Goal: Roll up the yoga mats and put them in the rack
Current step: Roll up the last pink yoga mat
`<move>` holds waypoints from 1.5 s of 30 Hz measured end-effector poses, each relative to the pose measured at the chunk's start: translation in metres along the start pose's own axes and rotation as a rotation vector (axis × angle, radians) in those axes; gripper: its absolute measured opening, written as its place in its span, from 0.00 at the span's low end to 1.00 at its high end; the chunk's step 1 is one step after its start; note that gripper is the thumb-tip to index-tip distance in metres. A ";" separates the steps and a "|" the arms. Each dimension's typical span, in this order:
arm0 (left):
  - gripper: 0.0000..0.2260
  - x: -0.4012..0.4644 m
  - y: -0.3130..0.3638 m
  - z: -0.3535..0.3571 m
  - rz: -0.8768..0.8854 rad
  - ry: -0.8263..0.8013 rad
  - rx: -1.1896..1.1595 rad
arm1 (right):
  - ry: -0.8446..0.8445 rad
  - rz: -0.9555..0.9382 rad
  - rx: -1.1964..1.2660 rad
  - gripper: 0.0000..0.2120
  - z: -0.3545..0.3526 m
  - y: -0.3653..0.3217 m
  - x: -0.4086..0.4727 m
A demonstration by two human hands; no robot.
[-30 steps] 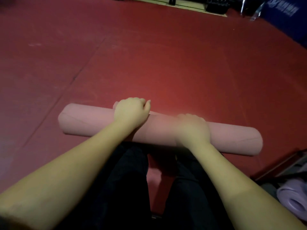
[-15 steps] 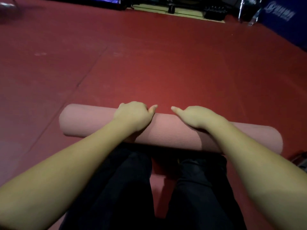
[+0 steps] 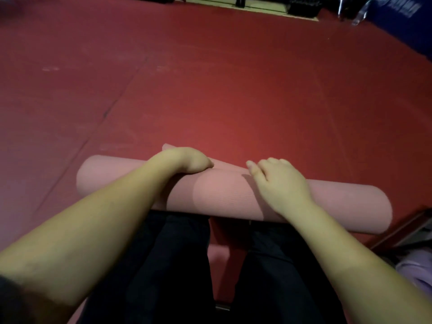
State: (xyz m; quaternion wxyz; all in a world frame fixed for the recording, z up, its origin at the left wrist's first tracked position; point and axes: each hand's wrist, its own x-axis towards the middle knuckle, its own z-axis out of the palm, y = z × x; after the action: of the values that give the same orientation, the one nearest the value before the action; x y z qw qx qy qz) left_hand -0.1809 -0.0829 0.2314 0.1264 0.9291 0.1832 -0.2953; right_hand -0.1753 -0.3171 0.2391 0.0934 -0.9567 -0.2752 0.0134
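Note:
A pink yoga mat (image 3: 222, 192), rolled into a thick tube, lies crosswise on the red floor just beyond my knees. My left hand (image 3: 184, 160) is curled over the top of the roll near its middle, fingers hooked over the far side where the mat's loose end flap sticks up. My right hand (image 3: 278, 181) rests flat on the roll to the right of centre, fingers spread and pointing up-left. The rack is not in sight.
Red floor mats (image 3: 210, 78) stretch ahead, with a seam running diagonally at left. A lilac rolled mat (image 3: 418, 270) and a dark frame edge (image 3: 402, 232) sit at the lower right. Dark equipment (image 3: 304, 5) and a blue padded wall (image 3: 402, 17) line the far edge.
My right hand has slid right and flattened on the roll. My left hand has curled further over the far side, and the loose flap now shows beyond it.

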 end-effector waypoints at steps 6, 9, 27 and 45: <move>0.20 0.011 0.014 -0.012 0.102 -0.163 -0.085 | 0.045 0.050 -0.193 0.33 0.025 -0.003 -0.016; 0.25 0.018 0.013 -0.007 0.098 0.100 -0.048 | 0.051 0.098 -0.214 0.31 0.027 0.002 0.001; 0.26 -0.025 0.000 0.036 0.197 0.666 0.127 | -0.228 0.209 -0.054 0.32 -0.003 0.001 0.051; 0.29 -0.058 0.015 0.009 0.104 0.113 -0.055 | -0.346 0.125 -0.021 0.24 -0.009 0.007 0.039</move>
State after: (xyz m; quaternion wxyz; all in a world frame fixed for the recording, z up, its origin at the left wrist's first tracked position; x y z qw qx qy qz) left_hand -0.2232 -0.1152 0.2607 0.1566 0.9487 0.1498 -0.2304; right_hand -0.1375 -0.3039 0.2475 0.0338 -0.9563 -0.2271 0.1808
